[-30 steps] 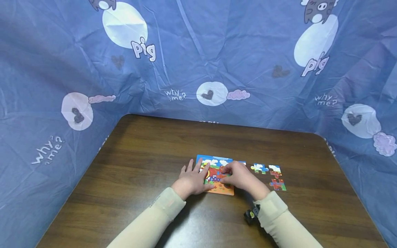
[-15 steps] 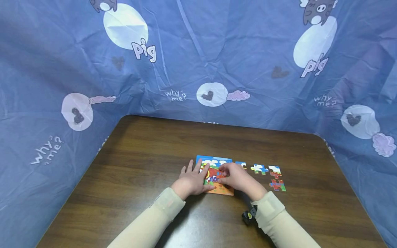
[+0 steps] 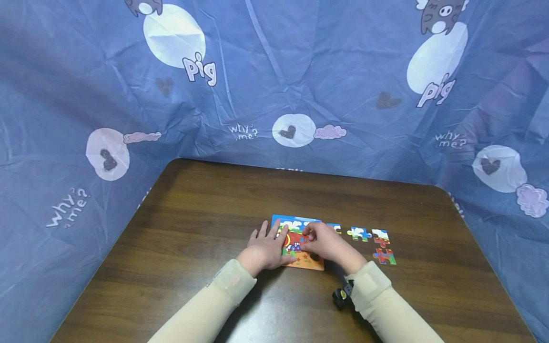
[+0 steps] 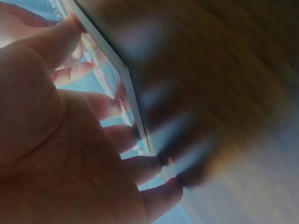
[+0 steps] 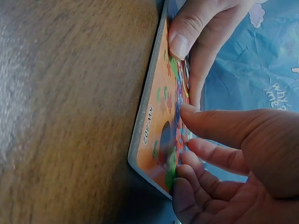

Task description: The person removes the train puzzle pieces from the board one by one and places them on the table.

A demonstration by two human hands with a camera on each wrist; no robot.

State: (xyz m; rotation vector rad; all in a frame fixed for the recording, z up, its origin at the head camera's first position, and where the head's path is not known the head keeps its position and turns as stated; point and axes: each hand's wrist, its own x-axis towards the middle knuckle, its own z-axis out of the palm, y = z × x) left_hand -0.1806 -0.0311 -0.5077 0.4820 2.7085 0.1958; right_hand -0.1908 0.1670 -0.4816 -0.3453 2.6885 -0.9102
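Observation:
A jigsaw puzzle board [image 3: 310, 263] with a blue top edge and an orange bottom edge lies on the table. Spread and straight, the fingers of my left hand [image 3: 262, 252] rest over its left side, with the thumb near the lower edge. My right hand [image 3: 329, 244] is over the board's right half. In the right wrist view its thumb [image 5: 205, 120] and index fingertip meet the picture, pinching a puzzle piece that they mostly hide. The other right fingers [image 5: 184, 196] curl by the board's right edge, next to a green patch.
Several loose puzzle pieces lie right of the board: one [image 3: 334, 228] beside the right hand, another [image 3: 359, 234] with clouds, and two [image 3: 384, 256] stacked farther right. A small black device [image 3: 340, 297] hangs at the right wrist. Blue printed cloth [image 3: 257, 85] stands behind the wooden table [image 3: 214, 190].
My right hand has shifted slightly left over the board, uncovering more of the loose piece at its right edge. My left hand has stayed in place.

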